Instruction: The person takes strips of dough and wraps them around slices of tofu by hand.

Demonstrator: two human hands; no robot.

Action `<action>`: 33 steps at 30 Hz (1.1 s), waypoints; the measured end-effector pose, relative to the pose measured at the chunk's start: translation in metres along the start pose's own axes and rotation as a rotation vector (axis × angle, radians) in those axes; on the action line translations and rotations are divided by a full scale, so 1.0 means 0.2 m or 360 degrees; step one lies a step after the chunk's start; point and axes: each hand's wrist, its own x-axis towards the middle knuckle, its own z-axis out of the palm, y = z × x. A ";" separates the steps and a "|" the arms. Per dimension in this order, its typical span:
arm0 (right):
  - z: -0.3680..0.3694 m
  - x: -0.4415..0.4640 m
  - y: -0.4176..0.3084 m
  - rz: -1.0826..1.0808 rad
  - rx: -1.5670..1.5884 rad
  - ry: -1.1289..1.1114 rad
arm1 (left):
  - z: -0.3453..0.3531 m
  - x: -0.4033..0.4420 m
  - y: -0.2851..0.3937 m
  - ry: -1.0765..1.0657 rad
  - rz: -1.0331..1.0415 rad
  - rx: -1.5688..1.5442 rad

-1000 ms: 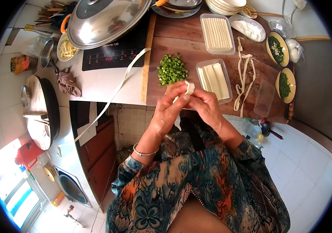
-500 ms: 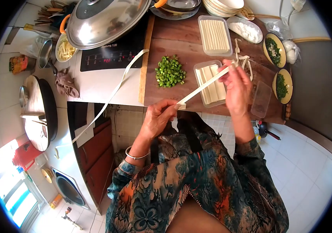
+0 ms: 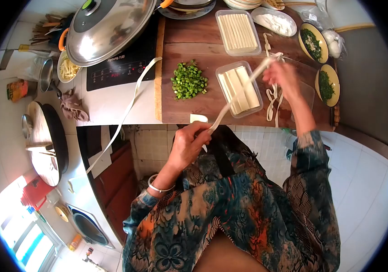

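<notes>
A long pale dough strip [image 3: 225, 110] stretches slantwise between my hands, above the board's front edge. My left hand [image 3: 188, 145] is closed round its lower end. My right hand [image 3: 285, 79], smeared by motion, pinches the upper end over the board's right side. Beneath the strip sits a plastic container [image 3: 260, 105] with thick dough slabs [image 3: 233, 88]. A white piece [image 3: 198, 118], perhaps dough, shows at the board's edge beside my left hand. Loose flat noodles [image 3: 271, 99] lie near my right hand.
Chopped green vegetable [image 3: 189, 80] is piled on the wooden board [image 3: 187, 29]. Behind are a container of dough sticks [image 3: 238, 32] and a flour dish [image 3: 275, 21]. Two bowls of greens [image 3: 326, 86] stand right. Left, a lidded wok [image 3: 108, 31] covers the cooktop; a long pale strip [image 3: 132, 97] hangs there.
My right hand has moved up and right, drawing the dough strip longer and steeper. My left hand stays low, nearly in place. The view has shifted slightly.
</notes>
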 end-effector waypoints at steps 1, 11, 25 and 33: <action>0.01 0.01 0.04 0.0254 -0.0182 -0.0164 | 0.03 0.03 0.01 0.0030 -0.0057 -0.0066; 0.46 -0.61 0.14 0.0174 0.0826 -0.0942 | 0.14 0.06 0.06 -0.0031 -0.0182 -0.0435; 0.24 -0.32 0.02 -0.0101 0.1108 0.0043 | -0.13 -0.13 -0.12 0.0066 -0.0200 0.0036; 0.11 -0.20 -0.06 -0.0472 0.0957 0.0310 | -0.26 -0.25 -0.15 0.0184 -0.0227 0.0235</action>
